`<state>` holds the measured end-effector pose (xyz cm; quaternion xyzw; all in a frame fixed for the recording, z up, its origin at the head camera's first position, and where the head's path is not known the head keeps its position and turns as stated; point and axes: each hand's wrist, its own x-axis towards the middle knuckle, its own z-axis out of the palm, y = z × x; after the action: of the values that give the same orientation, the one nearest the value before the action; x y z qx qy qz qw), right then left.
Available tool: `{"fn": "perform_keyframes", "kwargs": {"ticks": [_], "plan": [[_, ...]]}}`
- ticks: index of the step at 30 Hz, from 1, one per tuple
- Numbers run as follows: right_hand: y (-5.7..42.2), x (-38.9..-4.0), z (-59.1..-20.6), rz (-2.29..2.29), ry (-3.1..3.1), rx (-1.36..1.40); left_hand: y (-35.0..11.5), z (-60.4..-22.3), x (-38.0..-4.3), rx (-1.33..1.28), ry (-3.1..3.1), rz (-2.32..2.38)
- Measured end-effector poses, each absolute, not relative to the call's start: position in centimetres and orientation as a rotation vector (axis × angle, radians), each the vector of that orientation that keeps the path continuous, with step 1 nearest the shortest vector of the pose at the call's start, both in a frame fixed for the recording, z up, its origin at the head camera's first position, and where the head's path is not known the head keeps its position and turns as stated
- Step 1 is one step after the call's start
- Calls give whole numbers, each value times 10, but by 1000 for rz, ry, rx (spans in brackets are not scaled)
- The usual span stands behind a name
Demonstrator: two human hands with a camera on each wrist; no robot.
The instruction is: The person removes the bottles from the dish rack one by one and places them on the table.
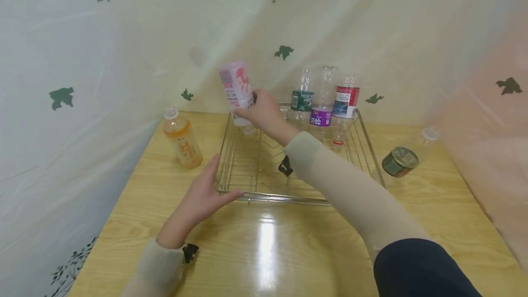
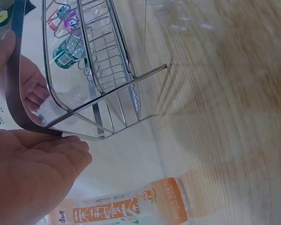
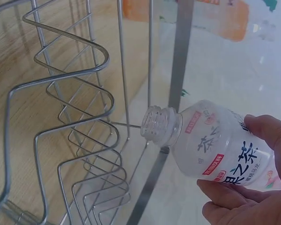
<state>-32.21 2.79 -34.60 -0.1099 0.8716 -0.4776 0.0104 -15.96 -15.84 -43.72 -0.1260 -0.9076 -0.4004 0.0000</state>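
My right hand [image 1: 264, 113] grips a clear plastic bottle with a pink and white label [image 1: 237, 88], also seen in the right wrist view [image 3: 225, 150]. The bottle is upside down and tilted, its capless neck pointing down over the rack's back left part. My left hand [image 1: 202, 194] spreads thumb and fingers around the near left corner of the wire dish rack [image 1: 280, 196], touching its rim. Inside the rack, toward the back right, bottles with green [image 1: 302, 100], purple [image 1: 321, 116] and red [image 1: 346, 101] labels stand neck down.
An orange-labelled bottle [image 1: 183, 143] stands upright left of the rack on the wooden table [image 1: 231, 251]. To the right is a clear bottle with a dark green label [image 1: 400, 162]. A pale leaf-patterned sheet [image 1: 156, 35] hangs behind the table.
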Motion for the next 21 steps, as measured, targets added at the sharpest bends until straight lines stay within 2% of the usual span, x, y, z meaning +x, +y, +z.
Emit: {"fn": "perform_keyframes", "kwargs": {"ticks": [21], "plan": [[76,-267,-313,-1275,2854,-516,-156,-433,-160,-374,-2888,-1262]]}}
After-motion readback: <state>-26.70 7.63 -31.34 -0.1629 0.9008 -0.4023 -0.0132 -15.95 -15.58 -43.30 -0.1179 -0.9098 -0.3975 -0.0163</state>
